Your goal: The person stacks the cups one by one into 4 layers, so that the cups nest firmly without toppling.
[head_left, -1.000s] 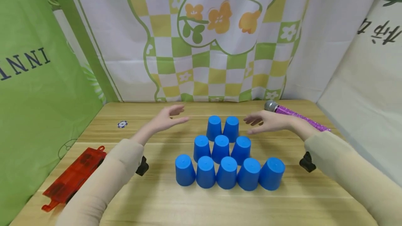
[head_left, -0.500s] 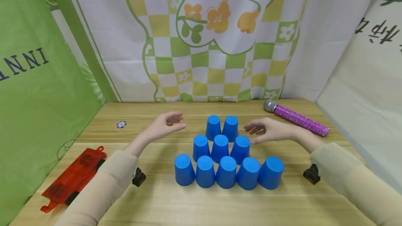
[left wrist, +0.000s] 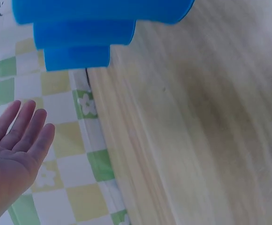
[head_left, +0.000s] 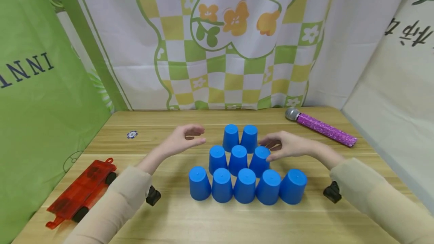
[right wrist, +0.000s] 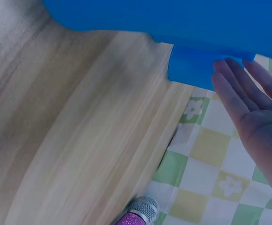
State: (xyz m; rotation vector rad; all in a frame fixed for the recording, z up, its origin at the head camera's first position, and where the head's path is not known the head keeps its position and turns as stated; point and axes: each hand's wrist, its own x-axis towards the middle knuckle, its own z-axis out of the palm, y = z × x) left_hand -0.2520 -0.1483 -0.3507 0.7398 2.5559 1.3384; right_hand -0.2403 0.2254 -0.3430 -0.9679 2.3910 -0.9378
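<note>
**A:** So, what is on the table?

**B:** Ten blue cups [head_left: 242, 165], all upside down, stand on a wooden table [head_left: 203, 221] in three rows that narrow away from the person. The nearest row has five cups side by side, the middle row three, the farthest row two. They are packed closely, many touching their neighbours. The cup at the right end of the near row leans a little to the right.

**A:** Where are the hands?

**B:** One on each side of the group, palms turned inward toward the cups. The left hand [head_left: 181, 140] hovers left of the back two rows, apart from the cups, fingers relaxed and loosely spread, holding nothing. The left wrist view shows the same open palm with straight fingers.

**A:** And the right?

**B:** The right hand [head_left: 285, 145] sits just beside the right cup of the middle row [head_left: 260, 160]. Its fingers are straight to gently bent, and its fingertips lie at or against that cup's upper edge; I cannot tell whether they truly touch. It grasps nothing. The right wrist view shows the flat open palm close to the blue cups.

**A:** Anything else nearby?

**B:** A glittery purple microphone [head_left: 320, 127] lies at the far right of the table. A small poker chip [head_left: 132, 134] lies at the far left, and a red plastic case [head_left: 81, 189] rests near the left edge. Printed cloth backdrops [head_left: 234, 40] hang behind.
</note>
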